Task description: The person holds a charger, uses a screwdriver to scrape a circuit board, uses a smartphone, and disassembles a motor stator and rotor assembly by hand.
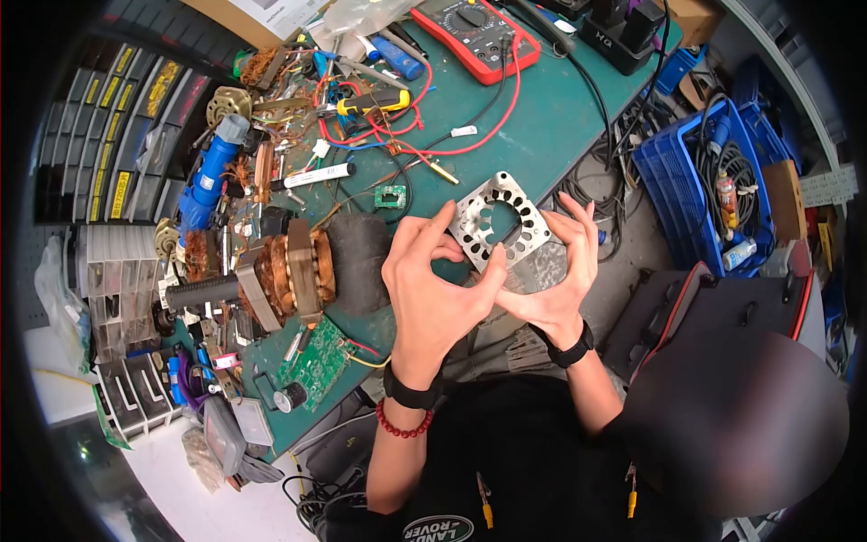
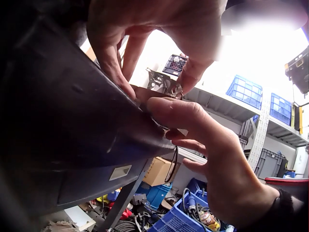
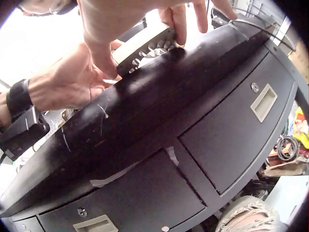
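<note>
Both hands hold a square metal stator-like piece (image 1: 533, 237) with a round opening ringed by slots, out past the green bench top's edge. My left hand (image 1: 432, 294) grips its left side, fingers at the upper corner and thumb at the lower edge. From the other side my right hand (image 1: 553, 280) pinches it, with some fingers raised beyond its right corner. In the right wrist view, the toothed side of the metal piece (image 3: 149, 48) shows between fingers close to the bench's dark edge. Fingers hide part of it in the left wrist view.
A motor rotor (image 1: 289, 271) with copper windings lies left of the hands, near a green circuit board (image 1: 316, 361). Beyond are a red multimeter (image 1: 479, 36), loose wires and a yellow-black tool (image 1: 375, 101). Blue crates (image 1: 668, 172) hold cables at right; drawers (image 3: 231, 125) sit below the bench.
</note>
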### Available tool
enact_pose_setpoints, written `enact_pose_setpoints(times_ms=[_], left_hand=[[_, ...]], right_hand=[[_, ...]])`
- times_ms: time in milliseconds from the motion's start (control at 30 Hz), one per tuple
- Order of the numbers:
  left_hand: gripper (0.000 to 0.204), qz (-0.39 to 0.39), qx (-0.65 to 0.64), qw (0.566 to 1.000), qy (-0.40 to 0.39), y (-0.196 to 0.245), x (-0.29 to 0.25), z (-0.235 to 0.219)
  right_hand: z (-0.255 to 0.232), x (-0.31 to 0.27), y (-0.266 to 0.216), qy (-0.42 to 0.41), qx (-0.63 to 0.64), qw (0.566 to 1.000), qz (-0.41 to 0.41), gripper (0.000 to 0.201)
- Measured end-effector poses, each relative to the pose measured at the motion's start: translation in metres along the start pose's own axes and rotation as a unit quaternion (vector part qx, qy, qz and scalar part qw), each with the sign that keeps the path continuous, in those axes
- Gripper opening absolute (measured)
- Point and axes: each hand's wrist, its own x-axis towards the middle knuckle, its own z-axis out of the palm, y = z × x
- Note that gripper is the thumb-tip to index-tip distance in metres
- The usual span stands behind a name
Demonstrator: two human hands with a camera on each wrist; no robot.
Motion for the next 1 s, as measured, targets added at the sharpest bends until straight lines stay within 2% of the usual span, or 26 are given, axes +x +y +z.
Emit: enact_pose_setpoints(times_ms=[200, 400, 500, 767, 933, 1000], left_hand=[[0.051, -0.041, -0.084, 0.996, 0.011, -0.002, 0.0, 0.002], [0.052, -0.068, -0.096, 0.993, 0.011, 0.003, -0.001, -0.001], [0.052, -0.098, -0.133, 0.986, -0.016, 0.001, -0.002, -0.003], [0.056, -0.115, -0.181, 0.977, -0.012, -0.001, -0.005, -0.004], [0.056, -0.124, -0.17, 0.978, 0.0, 0.0, -0.011, -0.003], [0.056, -0.13, -0.115, 0.985, 0.003, 0.008, -0.009, -0.004]], right_hand=[[-0.002, -0.001, -0.001, -0.006, 0.01, 1.0, 0.005, 0.069], [-0.002, -0.002, -0.003, -0.005, 0.001, 1.0, 0.008, 0.071], [-0.004, -0.002, -0.006, -0.005, 0.003, 1.0, 0.008, 0.072], [-0.004, -0.003, -0.009, 0.011, 0.002, 1.0, 0.009, 0.07], [-0.006, -0.006, -0.016, 0.032, 0.005, 0.999, 0.029, 0.073], [-0.011, -0.005, -0.021, 0.005, -0.007, 0.999, 0.041, 0.076]])
